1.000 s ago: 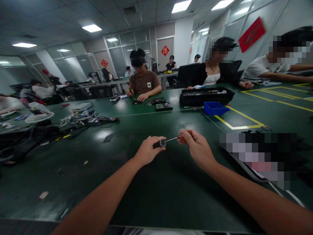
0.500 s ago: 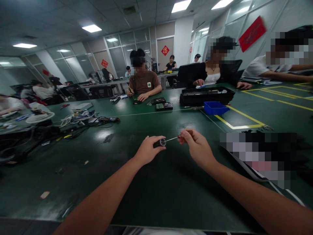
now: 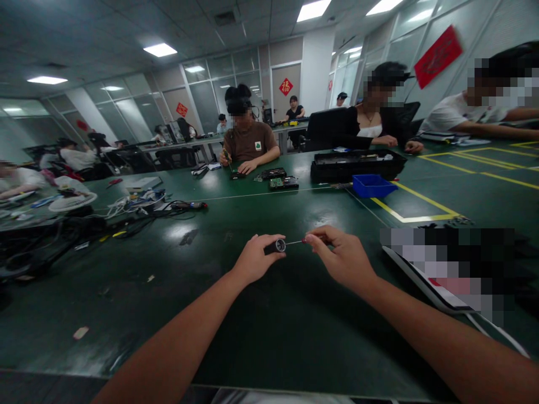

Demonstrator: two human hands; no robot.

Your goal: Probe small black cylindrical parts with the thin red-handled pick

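Observation:
My left hand point(image 3: 251, 259) is closed on a short black cylinder point(image 3: 272, 247), its round, silver-ringed end turned to the right. Between the thumb and fingers of my right hand point(image 3: 344, 257) is a thin screwdriver point(image 3: 295, 242) with a bare metal shaft and a bit of red at the handle. The shaft points left, its tip at or inside the cylinder's end; how deep it reaches I cannot tell. Most of the handle is hidden by my fingers. Both hands are over the green table point(image 3: 252, 325).
Tangled cables point(image 3: 126, 207) lie at the left. Across the table are opened hard drives point(image 3: 283, 183), a black bin point(image 3: 357, 165) and a blue tray point(image 3: 373, 186). A white-edged, partly blurred object point(image 3: 421, 280) lies right of my right arm. Co-workers sit opposite.
My right hand has shifted slightly left, and less of the screwdriver shaft shows between the hands. My left hand keeps its hold. A co-worker's hand behind the black bin has moved right.

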